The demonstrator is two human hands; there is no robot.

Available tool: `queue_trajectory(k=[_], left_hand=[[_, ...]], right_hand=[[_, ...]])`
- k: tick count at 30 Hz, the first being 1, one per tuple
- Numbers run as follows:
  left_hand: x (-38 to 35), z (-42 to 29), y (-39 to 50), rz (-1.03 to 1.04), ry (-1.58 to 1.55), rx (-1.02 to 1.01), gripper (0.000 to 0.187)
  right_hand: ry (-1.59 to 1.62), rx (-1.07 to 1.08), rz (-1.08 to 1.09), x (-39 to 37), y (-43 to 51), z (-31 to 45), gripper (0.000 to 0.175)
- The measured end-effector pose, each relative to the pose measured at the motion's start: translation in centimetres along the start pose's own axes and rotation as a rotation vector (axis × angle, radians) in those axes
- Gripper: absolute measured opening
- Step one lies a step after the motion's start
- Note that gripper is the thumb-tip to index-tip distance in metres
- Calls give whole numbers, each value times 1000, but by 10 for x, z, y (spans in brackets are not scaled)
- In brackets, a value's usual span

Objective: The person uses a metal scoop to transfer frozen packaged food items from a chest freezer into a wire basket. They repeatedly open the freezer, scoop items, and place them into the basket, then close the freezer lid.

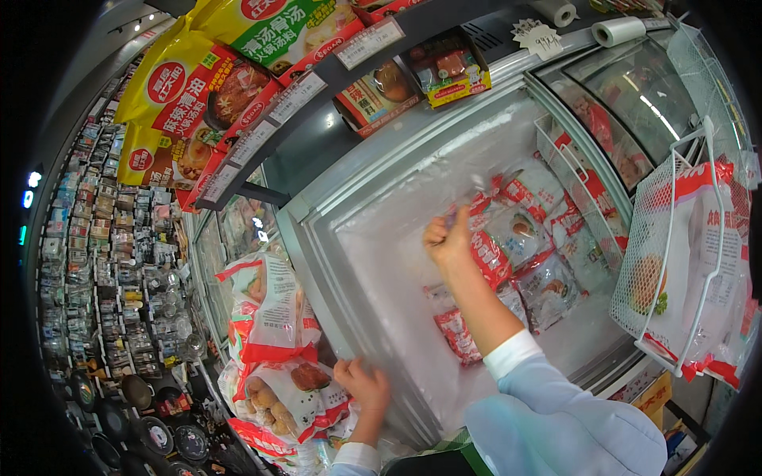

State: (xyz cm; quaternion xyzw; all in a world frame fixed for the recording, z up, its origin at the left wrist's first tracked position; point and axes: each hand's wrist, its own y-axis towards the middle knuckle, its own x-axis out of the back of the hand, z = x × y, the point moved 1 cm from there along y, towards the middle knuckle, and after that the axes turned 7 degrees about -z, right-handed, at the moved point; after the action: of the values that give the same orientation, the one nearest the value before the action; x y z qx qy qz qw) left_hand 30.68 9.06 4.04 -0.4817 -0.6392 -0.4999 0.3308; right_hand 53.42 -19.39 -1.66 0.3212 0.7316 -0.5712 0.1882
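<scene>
My right hand reaches over the open chest freezer, its fingers curled and the thumb pointing up. A small purplish patch shows by the thumb; whether it is a held thing is unclear. Several plastic bags of frozen food with red print lie inside, just right of this hand. A blurred clear shape hovers above the fingertips. Down at the freezer's left rim, my left hand has bent fingers. Beside it rests a bag of brown meatballs, stacked under another red-and-white bag. Contact with the bag is hard to make out.
White frost coats the freezer walls. A wire divider stands at its right, and a wire basket with a large food bag hangs outside. Overhead, a shelf holds yellow soup-base packets. Boxed goods line the back ledge. Pans sit lower left.
</scene>
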Motion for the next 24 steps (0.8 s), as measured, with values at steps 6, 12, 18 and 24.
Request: queue_trajectory(k=[6,12,18,24], left_hand=[[-7,-2,5,-3,-47,2,43],[-1,-1,1,-15,-32,-3,42],[-8,6,2,-3,-35,0,42],[0,-1,1,-2,-34,38,42]], right_hand=[[2,42,-169,-23,11,-46,61],[92,199,-197,-4,26,-5,59],[-148,-138,-123,-8,6,-71,56],[78,271,-229,-20,-8,-4,63]])
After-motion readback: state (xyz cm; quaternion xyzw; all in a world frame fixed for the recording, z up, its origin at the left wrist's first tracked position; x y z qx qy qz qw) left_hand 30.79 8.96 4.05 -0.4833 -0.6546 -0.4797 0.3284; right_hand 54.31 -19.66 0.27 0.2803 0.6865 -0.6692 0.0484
